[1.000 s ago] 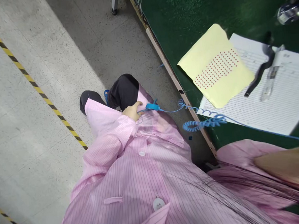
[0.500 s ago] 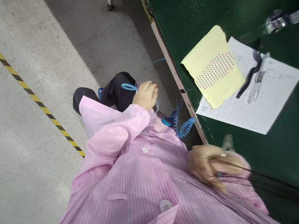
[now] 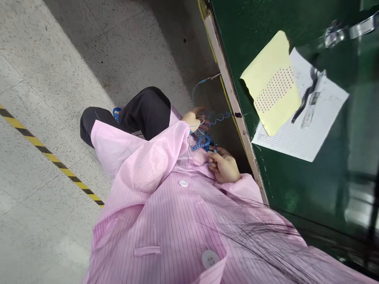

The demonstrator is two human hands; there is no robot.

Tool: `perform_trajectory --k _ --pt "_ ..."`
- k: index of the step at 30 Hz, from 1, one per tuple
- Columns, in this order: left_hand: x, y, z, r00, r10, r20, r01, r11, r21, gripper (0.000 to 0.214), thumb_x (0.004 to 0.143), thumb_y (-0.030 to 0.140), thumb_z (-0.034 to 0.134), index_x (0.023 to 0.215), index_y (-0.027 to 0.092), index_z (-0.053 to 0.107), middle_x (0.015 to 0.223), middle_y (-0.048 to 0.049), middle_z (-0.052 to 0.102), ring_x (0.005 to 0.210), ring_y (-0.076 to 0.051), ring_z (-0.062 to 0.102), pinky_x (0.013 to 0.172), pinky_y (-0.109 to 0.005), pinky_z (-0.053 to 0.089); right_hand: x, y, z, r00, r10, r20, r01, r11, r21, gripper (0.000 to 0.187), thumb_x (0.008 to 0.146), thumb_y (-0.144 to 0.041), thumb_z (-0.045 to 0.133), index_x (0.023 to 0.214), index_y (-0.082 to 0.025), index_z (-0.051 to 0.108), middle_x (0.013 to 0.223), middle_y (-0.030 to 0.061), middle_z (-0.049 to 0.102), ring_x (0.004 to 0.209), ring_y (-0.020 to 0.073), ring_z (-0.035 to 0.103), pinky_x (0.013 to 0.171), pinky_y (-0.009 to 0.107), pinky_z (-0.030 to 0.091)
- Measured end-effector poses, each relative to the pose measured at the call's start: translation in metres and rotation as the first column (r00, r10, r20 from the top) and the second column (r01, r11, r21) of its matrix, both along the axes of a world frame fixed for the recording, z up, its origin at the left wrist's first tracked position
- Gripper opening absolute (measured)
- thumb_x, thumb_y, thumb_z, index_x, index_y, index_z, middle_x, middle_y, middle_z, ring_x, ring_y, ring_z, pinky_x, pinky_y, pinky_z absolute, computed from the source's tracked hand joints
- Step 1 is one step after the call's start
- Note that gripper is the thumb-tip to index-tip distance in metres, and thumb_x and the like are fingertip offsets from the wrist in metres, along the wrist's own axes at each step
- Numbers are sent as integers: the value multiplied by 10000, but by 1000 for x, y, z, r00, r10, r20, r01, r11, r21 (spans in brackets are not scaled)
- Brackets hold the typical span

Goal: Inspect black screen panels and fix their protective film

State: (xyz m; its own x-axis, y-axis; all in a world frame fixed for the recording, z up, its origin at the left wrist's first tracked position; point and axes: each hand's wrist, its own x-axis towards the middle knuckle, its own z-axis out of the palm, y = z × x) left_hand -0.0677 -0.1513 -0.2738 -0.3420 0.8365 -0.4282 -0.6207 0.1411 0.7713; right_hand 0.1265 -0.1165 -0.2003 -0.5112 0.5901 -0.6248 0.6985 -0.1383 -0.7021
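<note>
I look down at my pink striped coat [image 3: 169, 229] and dark trousers [image 3: 142, 112]. Both hands meet in my lap beside the bench edge [image 3: 235, 113]. My left hand [image 3: 192, 118] is curled round a loop of the blue coiled wrist-strap cord [image 3: 202, 140]. My right hand [image 3: 223, 166] pinches the cord's lower end near a small blue clip. The coil hangs bunched between the two hands, and a thin blue lead runs up toward the bench edge.
A green bench top [image 3: 265, 21] lies to the right. On it rest a yellow sheet with red dots [image 3: 274, 83], a lined white paper [image 3: 307, 122], a black clip-like tool [image 3: 305, 98] and a shiny metal piece [image 3: 352, 29]. A yellow-black floor stripe [image 3: 42, 153] crosses the grey floor.
My right hand came off the bench and down into my lap, taking hold of the cord. The left hand shifted right along the cord. The view swung left and the coil bunched up.
</note>
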Motion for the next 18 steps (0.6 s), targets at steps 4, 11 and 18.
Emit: perform_trajectory --k 4,11,18 --pt "-3 -8 1 994 13 -107 -17 999 -34 248 925 87 453 1081 111 644 992 -116 731 924 -184 719 887 -319 570 2 20 -26 998 -52 -36 60 967 247 338 988 -393 569 1126 -84 553 841 15 528 659 26 473 564 119 440" --pt "-1 -22 15 947 -54 -318 39 998 -54 194 868 100 542 901 174 719 939 -65 735 983 -206 673 956 -306 502 -49 55 -52 978 -24 -206 135 829 543 414 984 -417 558 1268 -115 551 1258 115 530 1160 177 537 1023 385 513" --pt "-3 -20 6 945 -26 -325 -32 984 -173 200 830 43 561 885 161 712 992 -112 726 1118 -286 646 1047 -379 463 -74 67 -65 979 15 -203 80 888 453 408 995 -454 533 1185 -95 571 1071 87 585 977 129 582 901 320 554"
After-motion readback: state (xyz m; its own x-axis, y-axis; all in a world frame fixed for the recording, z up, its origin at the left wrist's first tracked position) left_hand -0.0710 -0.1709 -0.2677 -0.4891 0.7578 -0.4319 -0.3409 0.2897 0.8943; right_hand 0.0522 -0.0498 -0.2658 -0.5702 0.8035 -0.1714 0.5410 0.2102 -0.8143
